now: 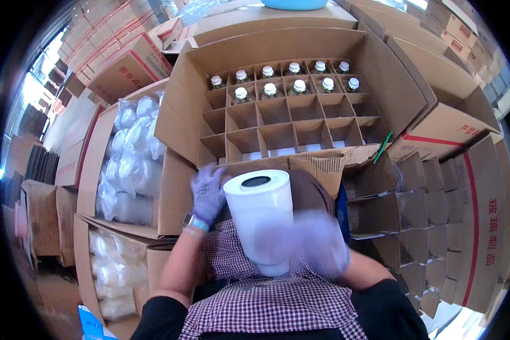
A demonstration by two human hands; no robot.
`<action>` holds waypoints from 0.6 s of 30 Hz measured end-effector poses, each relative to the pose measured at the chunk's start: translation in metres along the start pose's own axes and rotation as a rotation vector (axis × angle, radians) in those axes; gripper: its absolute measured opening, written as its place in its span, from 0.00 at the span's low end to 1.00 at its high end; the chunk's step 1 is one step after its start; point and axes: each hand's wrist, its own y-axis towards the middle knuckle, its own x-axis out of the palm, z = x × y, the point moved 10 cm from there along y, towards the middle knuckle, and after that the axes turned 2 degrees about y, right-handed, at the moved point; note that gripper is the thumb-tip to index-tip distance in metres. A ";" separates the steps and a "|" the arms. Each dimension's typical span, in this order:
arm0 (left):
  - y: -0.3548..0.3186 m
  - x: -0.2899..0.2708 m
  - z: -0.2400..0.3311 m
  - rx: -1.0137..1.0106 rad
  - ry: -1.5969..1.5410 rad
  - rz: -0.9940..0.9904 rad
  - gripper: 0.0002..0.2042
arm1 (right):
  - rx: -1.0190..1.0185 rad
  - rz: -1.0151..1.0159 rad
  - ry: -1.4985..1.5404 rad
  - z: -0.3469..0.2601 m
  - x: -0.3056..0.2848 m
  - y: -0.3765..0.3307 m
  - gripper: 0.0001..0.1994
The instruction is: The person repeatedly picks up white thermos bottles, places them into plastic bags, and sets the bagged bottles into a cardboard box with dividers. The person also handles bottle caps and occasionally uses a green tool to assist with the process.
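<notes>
A white cylinder (259,221) with a dark round hole in its upper end stands tilted at my lap and narrows toward its lower end. Its kind I cannot make out; it looks like a roll or a large plastic container. My right hand (317,243), in a pale glove, is smeared by motion across its lower right side, so its fingers and any hold are unclear. My left hand (208,194), gloved in light purple, is just left of the cylinder by the near box edge, its fingers apart. Ahead, a divided cardboard box (277,48) holds several clear white-capped bottles (270,89) in its far rows.
To the left, stacked cartons (85,198) hold plastic-wrapped white containers (136,141). On the right stand a carton with cardboard dividers (413,209) and an open carton (453,110). A green strip (383,147) hangs at the main box's near right corner. More boxes are piled behind.
</notes>
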 end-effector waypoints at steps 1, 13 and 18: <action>-0.010 0.034 -0.044 -0.132 -0.120 0.004 0.20 | -0.040 -0.054 -0.057 -0.014 0.005 0.002 0.16; 0.008 -0.051 0.126 0.235 -0.980 -0.090 0.21 | -0.466 -0.903 -0.510 -0.115 0.084 0.002 0.14; -0.046 -0.098 0.150 0.236 -2.334 1.090 0.17 | -0.543 -1.019 -0.507 -0.125 0.140 -0.031 0.33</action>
